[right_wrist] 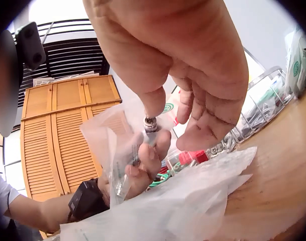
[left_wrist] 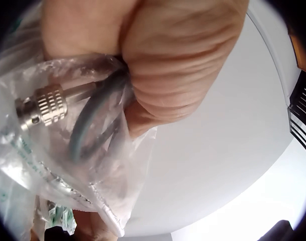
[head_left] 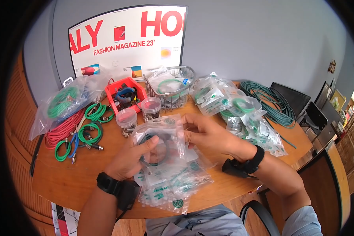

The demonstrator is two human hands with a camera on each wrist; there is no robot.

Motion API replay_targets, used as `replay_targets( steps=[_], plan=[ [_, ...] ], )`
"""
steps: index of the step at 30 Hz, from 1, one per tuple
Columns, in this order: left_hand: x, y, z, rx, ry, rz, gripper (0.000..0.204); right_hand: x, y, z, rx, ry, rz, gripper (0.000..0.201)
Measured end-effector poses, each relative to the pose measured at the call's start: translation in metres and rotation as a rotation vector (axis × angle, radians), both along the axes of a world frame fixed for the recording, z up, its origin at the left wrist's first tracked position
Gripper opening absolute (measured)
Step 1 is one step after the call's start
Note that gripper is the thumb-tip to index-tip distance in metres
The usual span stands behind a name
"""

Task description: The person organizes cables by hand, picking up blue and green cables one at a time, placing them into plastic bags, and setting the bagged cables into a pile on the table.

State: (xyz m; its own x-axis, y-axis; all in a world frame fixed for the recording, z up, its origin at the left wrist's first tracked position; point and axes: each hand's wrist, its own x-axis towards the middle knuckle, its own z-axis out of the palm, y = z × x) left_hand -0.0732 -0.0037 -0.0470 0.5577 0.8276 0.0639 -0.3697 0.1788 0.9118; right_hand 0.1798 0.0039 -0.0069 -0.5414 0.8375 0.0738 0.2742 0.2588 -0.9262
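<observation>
My left hand (head_left: 131, 157) grips a clear plastic bag (head_left: 175, 143), its thumb over the front. Inside lies a coiled dark grey cable (head_left: 167, 151). The left wrist view shows a ridged metal connector (left_wrist: 51, 104) on the cable (left_wrist: 87, 118) through the plastic. At the bag's upper right edge, my right hand (head_left: 208, 133) holds the plastic with curled fingers. In the right wrist view, the thumb of the right hand (right_wrist: 178, 100) is right at a metal connector (right_wrist: 150, 123), with left-hand fingers (right_wrist: 150, 150) just below. Several flattened printed plastic bags (head_left: 173, 187) lie under both hands.
Green cable coils (head_left: 91, 133) and a red cable bundle (head_left: 65, 131) sit at left. Behind stand a red bin (head_left: 113, 103) of tools, two clear jars (head_left: 126, 118) and a wire basket (head_left: 177, 94). Bagged cables (head_left: 244, 114) and a dark green cable coil (head_left: 281, 102) lie at right.
</observation>
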Motion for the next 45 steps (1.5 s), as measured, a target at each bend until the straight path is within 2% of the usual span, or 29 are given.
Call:
replay_targets(
  steps=[4,7,9,10,12,16,18,19,21,25,27,28,31,32,33,34,41,44,45],
  plan=[
    [0.001,-0.003,0.002,-0.014,-0.005,0.033,0.047,0.0,0.004,-0.008,-0.002,0.008,0.057,0.029],
    [0.001,-0.002,0.001,-0.014,-0.021,-0.023,0.045,0.006,0.006,-0.005,-0.02,0.039,0.086,0.027],
    [0.001,-0.002,0.0,-0.024,-0.023,-0.009,0.044,0.009,0.01,-0.007,0.023,0.018,0.166,0.03],
    [0.001,-0.001,0.0,-0.023,-0.023,-0.009,0.044,0.008,0.009,-0.007,0.025,0.018,0.167,0.03],
    [0.003,0.0,0.001,-0.048,-0.037,0.042,0.044,0.003,0.002,-0.005,-0.141,0.162,0.031,0.038],
    [0.005,0.002,-0.001,-0.009,-0.07,0.13,0.044,-0.004,-0.01,0.009,-0.195,0.235,0.03,0.05],
    [0.006,0.002,-0.001,0.006,-0.099,0.11,0.041,-0.012,-0.014,0.006,-0.013,0.285,0.124,0.059],
    [0.006,0.002,-0.001,0.006,-0.099,0.108,0.041,-0.015,-0.013,0.002,-0.012,0.286,0.122,0.059],
    [0.005,0.002,-0.001,-0.005,-0.108,0.025,0.042,-0.02,-0.009,-0.006,0.158,0.171,0.088,0.056],
    [0.003,0.002,0.001,0.006,-0.11,-0.079,0.052,-0.023,-0.007,0.001,0.064,0.154,0.01,0.055],
    [0.003,0.003,0.001,0.041,-0.081,-0.133,0.058,-0.02,-0.003,0.001,0.04,0.328,-0.055,0.045],
    [0.004,-0.001,0.004,0.044,-0.077,-0.128,0.063,-0.017,-0.001,-0.001,0.081,0.316,-0.107,0.044],
    [0.012,-0.003,0.008,0.038,-0.083,-0.088,0.062,-0.008,-0.001,0.005,0.068,0.304,-0.186,0.043],
    [0.01,-0.001,0.008,0.041,-0.084,-0.086,0.062,-0.001,0.005,0.001,0.134,0.214,-0.229,0.04],
    [0.008,0.001,0.006,0.052,-0.016,-0.089,0.058,0.004,0.004,0.004,0.136,0.213,-0.226,0.04],
    [0.007,0.003,0.005,0.062,0.053,-0.092,0.054,0.008,0.003,0.006,0.097,0.225,-0.252,0.039],
    [0.006,-0.002,0.012,0.086,0.078,-0.161,0.051,0.04,-0.002,0.012,0.044,0.101,-0.361,0.042],
    [0.006,-0.004,0.01,0.105,0.11,-0.138,0.053,0.062,0.005,0.006,0.094,0.028,-0.383,0.04],
    [0.006,-0.002,0.009,0.1,0.11,-0.12,0.053,0.073,0.011,0.006,0.194,-0.061,-0.403,0.04]
  ],
)
